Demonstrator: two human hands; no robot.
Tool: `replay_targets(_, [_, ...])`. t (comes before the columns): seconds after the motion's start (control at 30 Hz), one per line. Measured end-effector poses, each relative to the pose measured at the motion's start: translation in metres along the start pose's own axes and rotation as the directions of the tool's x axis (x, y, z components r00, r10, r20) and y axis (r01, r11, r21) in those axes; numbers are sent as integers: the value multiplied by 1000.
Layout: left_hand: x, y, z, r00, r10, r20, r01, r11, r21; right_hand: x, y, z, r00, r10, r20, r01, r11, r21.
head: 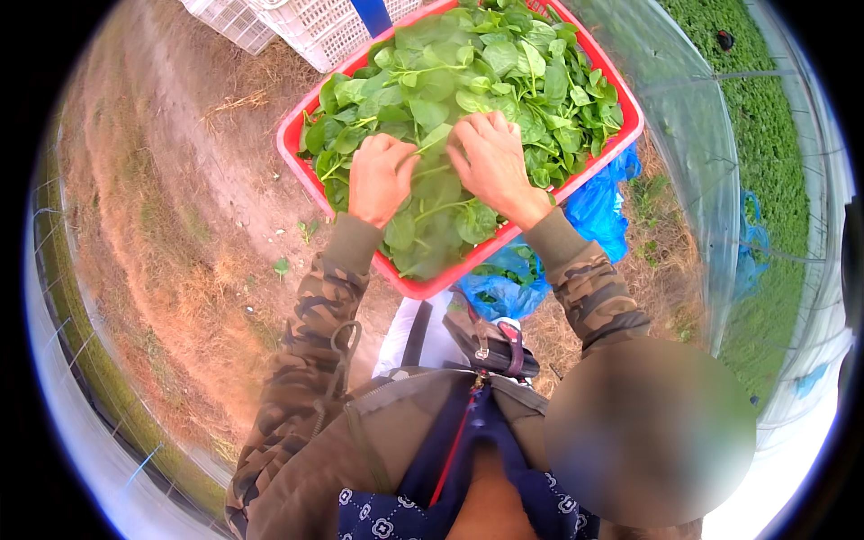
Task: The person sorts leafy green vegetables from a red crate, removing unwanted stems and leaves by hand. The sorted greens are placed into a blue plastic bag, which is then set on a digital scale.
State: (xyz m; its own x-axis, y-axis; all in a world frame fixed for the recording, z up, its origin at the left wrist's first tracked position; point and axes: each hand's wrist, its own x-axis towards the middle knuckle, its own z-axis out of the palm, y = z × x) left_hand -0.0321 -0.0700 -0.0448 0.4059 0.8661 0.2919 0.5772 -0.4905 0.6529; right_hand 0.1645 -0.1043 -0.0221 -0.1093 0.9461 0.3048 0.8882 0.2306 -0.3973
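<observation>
A red plastic crate [461, 265] heaped with leafy greens [503, 57] stands in front of me. My left hand [381, 177] is over the near left part of the heap, thumb and fingertips pinched at a green stem. From there a single leaf [435, 139] reaches toward my other hand. My right hand [493, 162] is just to the right, above the greens, its fingers curled down. Whether those fingertips grip the leaf or only touch it, I cannot tell. Loose sprigs [432, 216] lie in the crate between my wrists.
White plastic crates [317, 30] stand beyond the red one at upper left. Blue plastic bags [597, 206] lie beside it on the right, one [509, 297] with greens inside. Clear sheeting [682, 128] borders a green crop bed [769, 155]. Dry grass and bare soil [209, 169] spread leftward.
</observation>
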Motion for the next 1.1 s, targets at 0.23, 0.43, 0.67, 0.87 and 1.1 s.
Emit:
replay_targets(0.23, [-15,34,-13,986,166,-17,-166,986,6,-14,-22,-24,979,-187,-81,185,982,-29])
replay_targets(0.43, [-19,51,-14,968,246,-43,-242,967,72,-24,-37,-34,981,-172,-90,168,984,-54])
replay_targets(0.67, [-20,72,-6,963,266,-40,-258,955,145,-35,-35,-44,996,-70,-63,67,996,-60])
replay_targets(0.87, [-24,80,-8,962,272,-29,-262,948,179,-46,-33,-34,960,241,141,-268,938,219])
replay_targets(1.1, [-33,60,-32,962,221,-163,-182,957,227,-21,-30,5,847,519,112,-514,747,422])
